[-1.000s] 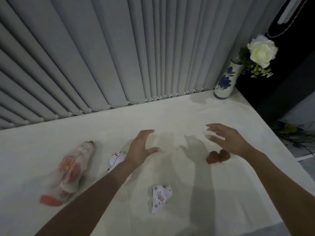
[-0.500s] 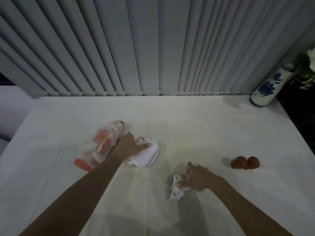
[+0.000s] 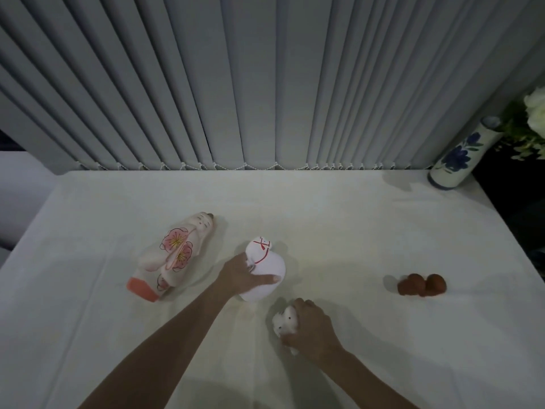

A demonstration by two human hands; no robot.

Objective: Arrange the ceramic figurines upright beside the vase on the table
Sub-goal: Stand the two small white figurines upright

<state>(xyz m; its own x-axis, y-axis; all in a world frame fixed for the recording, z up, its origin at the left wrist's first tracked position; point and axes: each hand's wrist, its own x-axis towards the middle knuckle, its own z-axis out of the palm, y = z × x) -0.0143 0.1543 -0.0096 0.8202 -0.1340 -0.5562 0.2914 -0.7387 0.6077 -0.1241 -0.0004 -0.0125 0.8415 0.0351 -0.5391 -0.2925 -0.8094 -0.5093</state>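
A white round figurine with red lines (image 3: 267, 265) lies on the white table (image 3: 339, 231), and my left hand (image 3: 243, 275) is closed around its side. My right hand (image 3: 309, 327) grips a small white spotted figurine (image 3: 283, 319) near the front middle. A tall doll figurine with pink flowers (image 3: 172, 255) lies on its side at the left. A small brown figurine (image 3: 421, 285) sits at the right. The blue-flowered vase (image 3: 460, 157) stands at the back right corner, far from both hands.
Grey vertical blinds (image 3: 236, 84) hang along the table's far edge. A white rose with green leaves (image 3: 533, 113) leans out of the vase at the right edge. The floor beyond the table's right side is dark.
Both hands came down from hovering open. My left hand closed on the white round figurine and my right hand closed on the small spotted one. The view shifted left.
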